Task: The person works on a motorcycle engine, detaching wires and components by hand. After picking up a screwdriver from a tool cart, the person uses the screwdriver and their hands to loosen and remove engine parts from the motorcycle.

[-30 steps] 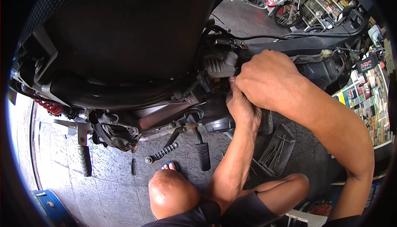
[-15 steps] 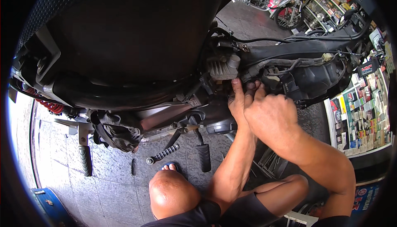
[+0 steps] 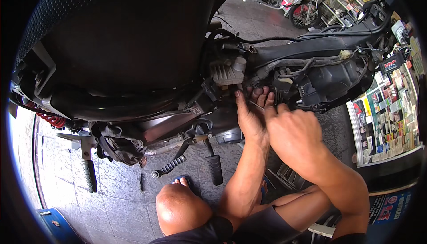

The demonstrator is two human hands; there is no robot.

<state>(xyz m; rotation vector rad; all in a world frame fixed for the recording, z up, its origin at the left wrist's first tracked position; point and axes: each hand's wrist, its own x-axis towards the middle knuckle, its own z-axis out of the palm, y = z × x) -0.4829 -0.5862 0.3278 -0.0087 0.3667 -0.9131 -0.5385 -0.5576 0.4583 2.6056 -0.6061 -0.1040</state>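
My left hand reaches up under a finned grey metal part on the motorcycle's engine. Its thumb and fingers are stretched upward and apart, with the tips by dark engine parts. Beside it, my right hand is closed, knuckles up. A thin metal rod shows between the two hands, running from my right fingers across my left palm. Its handle is hidden inside the right fist, and its far end cannot be made out. The motorcycle's frame tube and wiring lie just beyond the hands.
Below the engine hang a kick lever and a footrest. A dark cloth bundle sits to their left. Metal tools lie near my right knee. A display case stands at right, and another motorcycle behind.
The view has shifted, so the motorcycle sits slightly further left. My right hand has drawn a little away from the left, and the thin rod now shows between them.
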